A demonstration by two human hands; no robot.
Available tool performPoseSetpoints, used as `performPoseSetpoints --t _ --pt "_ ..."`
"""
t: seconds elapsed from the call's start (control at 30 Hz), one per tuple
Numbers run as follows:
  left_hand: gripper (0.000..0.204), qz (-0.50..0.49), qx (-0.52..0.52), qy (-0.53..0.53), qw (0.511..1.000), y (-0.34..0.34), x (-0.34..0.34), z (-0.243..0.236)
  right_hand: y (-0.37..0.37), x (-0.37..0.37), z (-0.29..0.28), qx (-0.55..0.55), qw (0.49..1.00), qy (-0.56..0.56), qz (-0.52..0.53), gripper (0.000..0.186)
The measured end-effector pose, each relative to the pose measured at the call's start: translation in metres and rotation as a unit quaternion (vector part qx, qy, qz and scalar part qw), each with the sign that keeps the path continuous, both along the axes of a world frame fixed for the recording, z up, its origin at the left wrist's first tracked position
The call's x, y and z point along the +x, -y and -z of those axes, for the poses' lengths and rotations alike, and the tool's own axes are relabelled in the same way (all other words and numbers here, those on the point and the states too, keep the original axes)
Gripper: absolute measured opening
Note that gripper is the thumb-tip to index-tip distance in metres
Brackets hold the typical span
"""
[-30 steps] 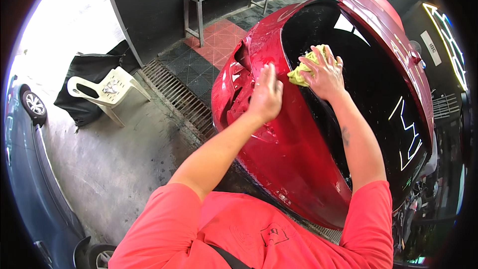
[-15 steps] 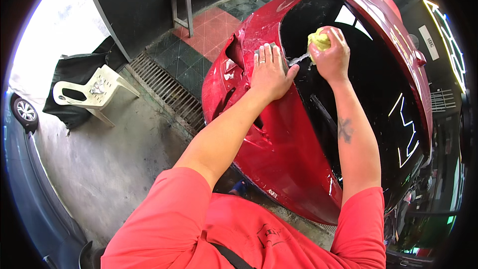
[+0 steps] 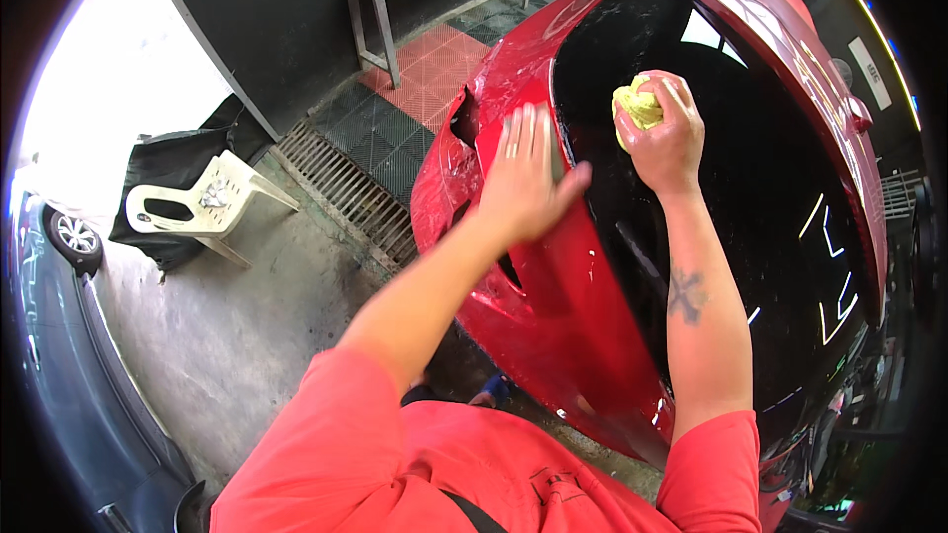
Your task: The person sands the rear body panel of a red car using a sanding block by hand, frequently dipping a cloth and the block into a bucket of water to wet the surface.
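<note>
Apparently soft and light, the bunched yellow cloth (image 3: 638, 107) is filling the right hand (image 3: 670, 138), whose fingers are clenching it above the black glass (image 3: 760, 138), inside that glass's left edge. It is probably squashing easily, its thick middle offering the surest hold. Beyond that edge, the left hand (image 3: 523, 183) is stretching flat, fingers straight, over likely stiff, slick red bodywork (image 3: 583, 306); blur is hiding anything beneath the palm.

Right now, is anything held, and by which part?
The right hand grips a bunched yellow cloth by its right side; beneath the left hand, cannot tell.
</note>
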State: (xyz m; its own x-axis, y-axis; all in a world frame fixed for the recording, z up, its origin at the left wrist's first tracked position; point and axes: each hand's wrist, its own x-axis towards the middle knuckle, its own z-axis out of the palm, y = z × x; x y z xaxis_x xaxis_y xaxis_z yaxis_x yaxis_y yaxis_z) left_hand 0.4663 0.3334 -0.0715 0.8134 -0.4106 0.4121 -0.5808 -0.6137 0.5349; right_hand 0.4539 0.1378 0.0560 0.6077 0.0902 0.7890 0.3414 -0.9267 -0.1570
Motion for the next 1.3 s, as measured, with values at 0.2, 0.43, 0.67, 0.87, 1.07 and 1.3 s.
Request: performPoseSetpoints --t 0.2,0.43,0.67,0.87,1.07,1.3 --pt "0.109 0.023 0.005 0.037 0.999 0.001 0.017 0.003 0.004 -0.002 0.002 -0.003 1.000 0.000 0.003 0.032" --pt "0.114 0.044 -0.036 0.007 0.998 0.011 0.034 0.010 0.008 -0.002 0.004 -0.030 0.999 -0.002 0.010 0.034" --pt "0.113 0.037 -0.063 -0.047 0.996 0.021 0.109 -0.026 -0.003 0.004 -0.002 -0.048 0.999 0.005 -0.007 0.035" --pt "0.111 0.054 -0.011 0.046 0.997 -0.003 0.008 0.004 0.006 -0.003 0.003 -0.046 0.999 -0.009 0.012 0.034" --pt "0.106 0.094 -0.062 -0.062 0.992 -0.004 0.106 -0.014 -0.006 0.003 -0.003 -0.045 0.999 0.002 -0.002 0.035" --pt "0.100 0.183 0.050 -0.021 0.982 -0.071 0.087 0.022 0.001 0.000 0.000 -0.050 0.999 0.002 0.007 0.036"
